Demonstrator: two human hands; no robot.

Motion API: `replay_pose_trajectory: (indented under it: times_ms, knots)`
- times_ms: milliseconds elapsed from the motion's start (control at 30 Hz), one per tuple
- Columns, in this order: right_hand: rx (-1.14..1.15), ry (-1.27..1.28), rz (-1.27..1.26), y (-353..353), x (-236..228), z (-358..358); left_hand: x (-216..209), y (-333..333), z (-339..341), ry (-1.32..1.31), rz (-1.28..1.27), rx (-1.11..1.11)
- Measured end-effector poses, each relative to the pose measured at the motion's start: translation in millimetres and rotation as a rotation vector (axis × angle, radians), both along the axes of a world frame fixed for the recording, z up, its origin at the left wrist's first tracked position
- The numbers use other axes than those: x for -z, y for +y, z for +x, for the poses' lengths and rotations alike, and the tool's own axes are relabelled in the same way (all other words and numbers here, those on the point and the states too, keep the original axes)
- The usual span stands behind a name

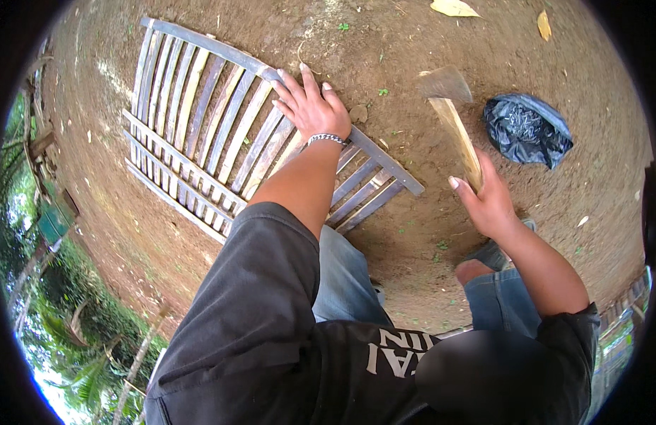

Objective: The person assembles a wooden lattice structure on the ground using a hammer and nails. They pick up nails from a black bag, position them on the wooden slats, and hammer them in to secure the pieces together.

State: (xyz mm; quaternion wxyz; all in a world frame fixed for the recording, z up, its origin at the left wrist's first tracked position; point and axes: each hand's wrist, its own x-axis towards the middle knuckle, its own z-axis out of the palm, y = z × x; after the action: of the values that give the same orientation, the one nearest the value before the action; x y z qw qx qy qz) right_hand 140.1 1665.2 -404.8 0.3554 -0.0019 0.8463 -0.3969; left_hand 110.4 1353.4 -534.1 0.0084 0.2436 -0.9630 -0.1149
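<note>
A slatted panel of bamboo or wood strips (232,106) lies on the ground ahead and to the left, its long rail along the far side. My left hand (315,108) rests on that rail with the fingers spread, wearing a chain bracelet at the wrist. In my right hand (489,198) is a hatchet (459,131), held by its wooden handle. Its metal head points away from me, raised apart from the panel. Just right of the hatchet sits an opened black plastic bag (529,131) with many small, nail-like metal pieces inside.
Brown bare earth (384,42) surrounds the panel. Dry leaves (453,8) lie at the far side. My foot in a shoe (489,256) is close below my right hand. Green plants (73,319) and branches edge the ground at the left.
</note>
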Motion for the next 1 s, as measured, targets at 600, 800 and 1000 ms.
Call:
replay_pose_trajectory:
  times_ms: [600, 800, 1000]
  knots:
    - [0.33, -0.047, 0.115, 74.5, -175.2, 119.4, -23.6, -21.5, 43.2, 0.069, 0.31, 0.088]
    - [0.491, -0.175, 0.031, 61.7, -190.7, 135.5, -49.7, 25.3, 161.9, -0.091, 0.279, 0.189]
    - [0.434, -0.137, -0.029, 41.2, -178.7, 142.5, -26.1, 39.5, 182.7, -0.144, 0.228, 0.165]
